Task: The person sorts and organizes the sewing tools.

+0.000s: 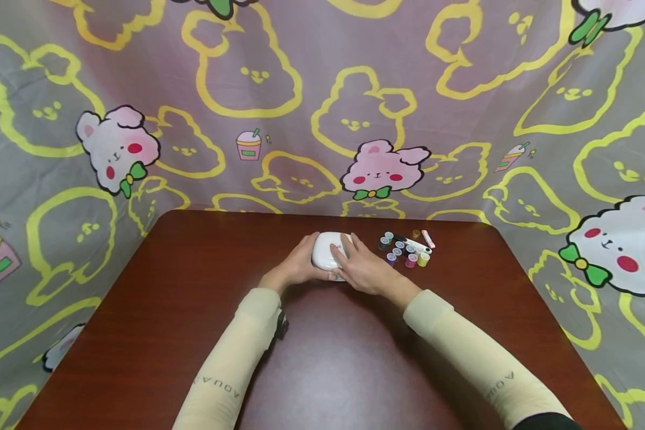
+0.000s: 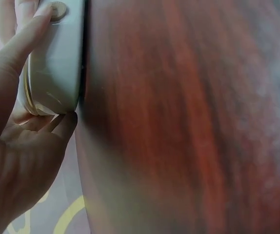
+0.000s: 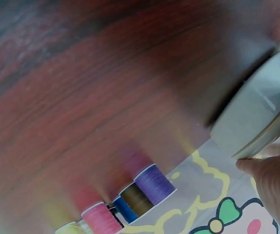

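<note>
A white rounded box (image 1: 328, 243) with a gold-coloured line around its seam sits on the brown table. My left hand (image 1: 301, 261) grips the box's left side, its thumb beside a small round clasp (image 2: 58, 10) on the front. From the other side my right hand (image 1: 364, 267) holds the box, with fingers over its top and right edge. In the right wrist view a fingertip touches the box wall (image 3: 252, 124) near the seam; the rest of that hand is partly out of frame.
Several thread spools stand right of the box, among them a purple spool (image 3: 154, 185), a pink spool (image 3: 102, 218) and a yellow spool (image 1: 423, 259). Behind them lie a slim white-and-black item (image 1: 418, 245) and a pink-and-white strip (image 1: 428, 239). A patterned curtain (image 1: 301, 71) borders the table.
</note>
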Demonstrator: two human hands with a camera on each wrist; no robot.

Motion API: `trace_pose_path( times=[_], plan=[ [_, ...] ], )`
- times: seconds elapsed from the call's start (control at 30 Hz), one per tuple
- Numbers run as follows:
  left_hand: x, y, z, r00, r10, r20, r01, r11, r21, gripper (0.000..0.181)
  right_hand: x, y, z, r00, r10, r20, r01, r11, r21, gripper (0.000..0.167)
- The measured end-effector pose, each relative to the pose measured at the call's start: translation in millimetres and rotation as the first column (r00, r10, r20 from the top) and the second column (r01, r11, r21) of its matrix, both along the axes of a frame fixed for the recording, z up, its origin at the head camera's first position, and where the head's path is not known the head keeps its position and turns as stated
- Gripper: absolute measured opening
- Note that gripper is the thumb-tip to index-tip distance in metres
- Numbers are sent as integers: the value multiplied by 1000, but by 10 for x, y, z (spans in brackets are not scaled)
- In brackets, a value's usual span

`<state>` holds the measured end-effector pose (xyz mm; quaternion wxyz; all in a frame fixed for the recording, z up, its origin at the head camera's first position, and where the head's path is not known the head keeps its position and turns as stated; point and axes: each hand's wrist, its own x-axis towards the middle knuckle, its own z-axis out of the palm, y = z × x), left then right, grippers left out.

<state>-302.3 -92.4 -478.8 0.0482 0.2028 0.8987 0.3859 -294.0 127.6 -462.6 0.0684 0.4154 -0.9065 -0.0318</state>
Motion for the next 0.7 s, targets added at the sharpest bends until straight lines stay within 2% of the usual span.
trace_pose_path(
  times=[0.37,0.7],
  plan=[
    [16,6,4,1000,-1,2,1,1000,8,119,31,40,-5,1000,4,9,-4,999,-41,60],
    [11,-10,24,1000,2,16,-2,1000,14,124,-27,24,99,999,17,37,-14,996,-85,58]
  ],
)
